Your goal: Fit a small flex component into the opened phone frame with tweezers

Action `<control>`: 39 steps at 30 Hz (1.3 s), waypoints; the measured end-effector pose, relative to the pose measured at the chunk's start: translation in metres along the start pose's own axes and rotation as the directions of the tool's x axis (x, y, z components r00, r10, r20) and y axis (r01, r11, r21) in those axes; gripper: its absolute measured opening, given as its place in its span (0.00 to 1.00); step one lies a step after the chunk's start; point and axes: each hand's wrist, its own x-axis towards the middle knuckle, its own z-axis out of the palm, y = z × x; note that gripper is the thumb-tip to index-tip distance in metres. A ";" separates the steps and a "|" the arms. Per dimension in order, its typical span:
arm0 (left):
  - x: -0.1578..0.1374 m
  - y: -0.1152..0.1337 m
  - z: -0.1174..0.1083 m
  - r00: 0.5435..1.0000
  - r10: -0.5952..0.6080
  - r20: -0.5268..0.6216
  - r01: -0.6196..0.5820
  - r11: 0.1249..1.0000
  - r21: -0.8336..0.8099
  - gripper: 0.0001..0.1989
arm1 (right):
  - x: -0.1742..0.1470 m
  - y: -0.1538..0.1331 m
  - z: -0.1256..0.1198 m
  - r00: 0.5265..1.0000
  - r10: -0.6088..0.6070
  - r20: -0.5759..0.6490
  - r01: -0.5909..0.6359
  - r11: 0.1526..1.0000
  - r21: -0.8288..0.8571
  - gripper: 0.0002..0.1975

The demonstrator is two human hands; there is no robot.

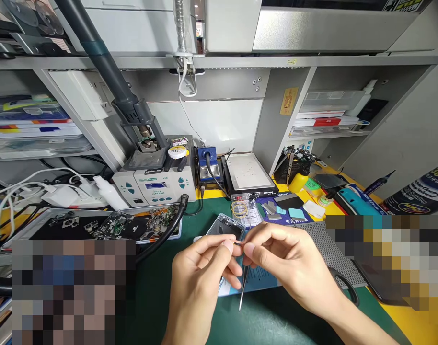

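Note:
My left hand (206, 268) pinches one end of a small thin copper-coloured strip (237, 243) between thumb and forefinger. At the strip's other end, my right hand (282, 258) is closed with thumb and forefinger together. A slim pair of metal tweezers (243, 290) hangs out below the right hand's curled fingers, pointing down. What the strip is exactly is too small to tell. Just behind both hands lies an opened phone body (224, 224), partly covered by the left fingers. A blue printed mat (260, 280) shows beneath the hands.
A grey hot-air station (157, 184) stands at the back, beside a blue soldering iron stand (209, 167) and a flat heating plate (248, 172). Circuit boards lie in a tray (174, 235) at left. Black-handled scissors (344, 285) rest by my right wrist. A thick black hose (172, 225) crosses the left side.

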 end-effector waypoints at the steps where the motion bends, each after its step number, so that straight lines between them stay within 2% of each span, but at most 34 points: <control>1: 0.000 0.000 0.000 1.000 0.012 -0.001 -0.012 1.000 0.016 0.11 | 0.000 0.000 0.000 1.000 -0.004 0.003 0.004 1.000 0.001 0.12; 10: 0.001 0.000 0.000 0.999 0.050 -0.011 -0.048 0.992 0.114 0.10 | 0.002 0.001 0.001 1.000 -0.029 0.011 0.030 0.999 -0.020 0.11; 22: 0.000 -0.001 0.001 0.997 0.061 -0.038 -0.055 0.990 0.133 0.10 | 0.001 0.002 0.001 0.998 -0.063 0.015 0.063 0.997 -0.039 0.08; 32: -0.002 -0.012 0.000 0.994 0.082 -0.079 -0.076 0.994 0.075 0.11 | 0.001 0.001 0.003 0.997 -0.080 -0.007 0.079 0.994 -0.073 0.09; 39: -0.003 -0.010 0.002 0.995 0.070 -0.077 -0.063 0.994 0.090 0.10 | 0.001 0.001 0.004 0.997 -0.068 -0.027 0.066 0.996 -0.065 0.09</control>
